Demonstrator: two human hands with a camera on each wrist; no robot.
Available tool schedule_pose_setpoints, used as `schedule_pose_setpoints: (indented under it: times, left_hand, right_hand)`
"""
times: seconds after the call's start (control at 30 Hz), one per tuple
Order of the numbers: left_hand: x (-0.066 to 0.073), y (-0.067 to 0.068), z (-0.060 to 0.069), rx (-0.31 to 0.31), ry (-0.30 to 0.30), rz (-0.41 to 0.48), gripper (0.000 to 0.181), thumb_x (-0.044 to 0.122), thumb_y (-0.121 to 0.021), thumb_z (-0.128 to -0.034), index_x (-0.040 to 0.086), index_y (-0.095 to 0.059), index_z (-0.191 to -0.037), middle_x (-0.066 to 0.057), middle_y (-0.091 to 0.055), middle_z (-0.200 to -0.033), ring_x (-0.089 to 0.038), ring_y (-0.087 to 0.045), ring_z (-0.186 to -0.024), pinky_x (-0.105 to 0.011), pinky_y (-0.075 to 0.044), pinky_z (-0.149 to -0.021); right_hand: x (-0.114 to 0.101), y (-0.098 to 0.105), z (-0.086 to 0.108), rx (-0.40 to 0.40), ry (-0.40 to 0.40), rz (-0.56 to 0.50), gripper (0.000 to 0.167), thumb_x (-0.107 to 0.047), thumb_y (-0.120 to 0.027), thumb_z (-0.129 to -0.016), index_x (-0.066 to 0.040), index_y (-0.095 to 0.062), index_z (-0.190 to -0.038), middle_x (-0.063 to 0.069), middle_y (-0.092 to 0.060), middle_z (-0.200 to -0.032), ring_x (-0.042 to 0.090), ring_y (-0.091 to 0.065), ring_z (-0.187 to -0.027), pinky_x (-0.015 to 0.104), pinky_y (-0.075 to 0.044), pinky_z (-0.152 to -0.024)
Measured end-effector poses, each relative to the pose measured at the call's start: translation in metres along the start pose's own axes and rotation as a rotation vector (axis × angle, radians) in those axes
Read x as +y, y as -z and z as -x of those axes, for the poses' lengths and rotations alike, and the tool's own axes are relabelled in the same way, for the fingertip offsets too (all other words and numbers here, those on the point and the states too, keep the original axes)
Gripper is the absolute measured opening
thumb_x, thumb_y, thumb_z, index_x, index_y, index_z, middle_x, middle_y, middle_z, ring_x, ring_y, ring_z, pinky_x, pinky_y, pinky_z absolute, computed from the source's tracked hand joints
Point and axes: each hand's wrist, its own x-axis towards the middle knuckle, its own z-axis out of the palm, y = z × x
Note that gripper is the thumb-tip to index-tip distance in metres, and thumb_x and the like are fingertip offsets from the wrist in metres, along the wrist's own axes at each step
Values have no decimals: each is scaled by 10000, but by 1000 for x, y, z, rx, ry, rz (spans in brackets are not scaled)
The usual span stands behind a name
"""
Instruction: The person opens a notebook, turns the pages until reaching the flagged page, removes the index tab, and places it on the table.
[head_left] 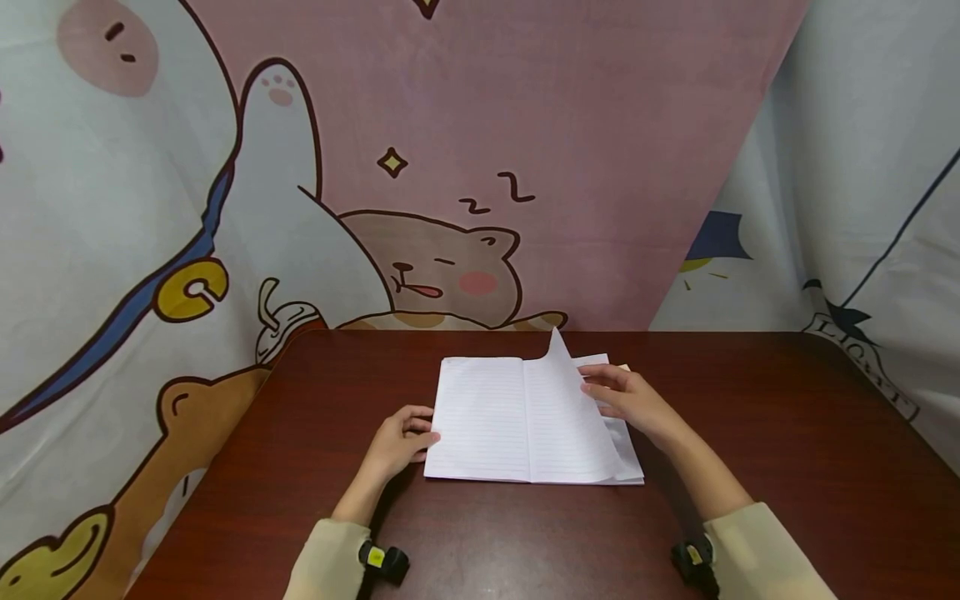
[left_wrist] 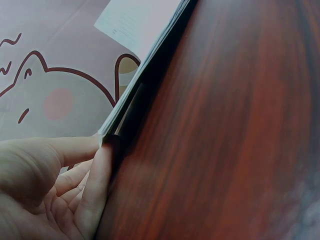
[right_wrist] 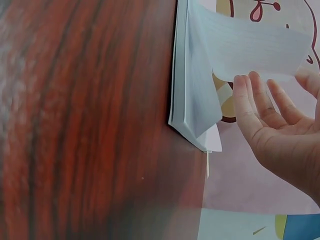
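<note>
An open notebook (head_left: 480, 417) with lined white pages lies on the dark red-brown table. My left hand (head_left: 401, 442) pinches its left edge, thumb on top and fingers beneath; the left wrist view shows this grip at a corner of the stack. On the right half, a loose page (head_left: 566, 408) stands partly lifted and curved, its far corner pointing up. My right hand (head_left: 626, 400) touches that page's outer edge with fingers fairly straight. From the right wrist, the fingertips (right_wrist: 254, 77) meet the raised page (right_wrist: 260, 47), with the thumb spread apart from them.
The wooden table (head_left: 525, 542) surrounds the notebook. A cartoon-printed cloth (head_left: 615, 125) hangs behind it and along both sides. Black wrist cameras are strapped below each hand. A thin ribbon-like strip (right_wrist: 208, 167) hangs from the notebook's edge in the right wrist view.
</note>
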Motion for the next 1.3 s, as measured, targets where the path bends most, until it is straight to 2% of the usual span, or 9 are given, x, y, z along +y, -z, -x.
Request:
schedule_pose_setpoints:
  times: [0.27, 0.33, 0.5, 0.63, 0.83, 1.07, 1.3]
  left_hand:
    - [-1, 0, -1, -3, -3, 0, 351, 55, -732, -887, 29, -637, -1224, -151, -700, -1045, -143, -652, -773, -330, -603, -656]
    - [-1, 0, -1, -3, -1, 1, 351, 53, -732, -887, 27, -637, -1223, -150, -701, -1041, -141, -653, -772, -326, -603, -654]
    - [-1, 0, 0, -2, 0, 2, 352, 56, -732, -887, 29, -637, -1225, -148, -702, -1041, -141, -654, -771, -328, -604, -655]
    - [-1, 0, 0, -4, -2, 0, 354, 62, -733, -890, 33, -636, -1229, -152, -700, -1048, -147, -656, -776, -343, -606, -662]
    - [0, 0, 1, -3, -9, -2, 360, 65, -742, -883, 34, -638, -1226, -148, -699, -1042, -148, -648, -763, -350, -605, -651]
    - [0, 0, 1, 0, -12, -1, 372, 64, -745, -879, 28, -634, -1232, -155, -696, -1044, -155, -654, -771, -361, -605, -652]
    - [1, 0, 2, -1, -5, -1, 366, 68, -739, -886, 26, -632, -1233, -152, -692, -1044, -148, -651, -778, -352, -603, -656]
  right_hand:
    - [-2, -5, -2, -19, 4, -31, 521, -288, -604, -1001, 2, -493, -1419, 239, -493, -1451, 350, -536, -1291, 506, -511, -1022]
    - [-2, -6, -2, -34, 13, -66, 511, -255, -602, -1003, 23, -488, -1417, 259, -507, -1434, 340, -554, -1277, 500, -510, -1025]
    - [-2, -9, -3, -74, 35, -144, 499, -179, -592, -1006, 79, -463, -1413, 303, -545, -1380, 263, -613, -1219, 461, -515, -1023]
    - [-1, -11, -4, -75, 40, -143, 505, -187, -600, -1003, 80, -466, -1410, 290, -561, -1367, 193, -627, -1187, 438, -524, -1015]
    - [-1, -15, -6, -71, 46, -147, 473, -171, -598, -1001, 75, -491, -1391, 281, -538, -1392, 235, -596, -1224, 484, -507, -1028]
    - [3, -19, -8, -92, 92, -191, 433, -88, -563, -1003, 121, -468, -1371, 314, -463, -1428, 238, -567, -1240, 565, -489, -1017]
    - [2, -25, -10, -80, 94, -193, 407, -60, -578, -992, 99, -500, -1358, 310, -483, -1412, 242, -588, -1220, 527, -509, -1006]
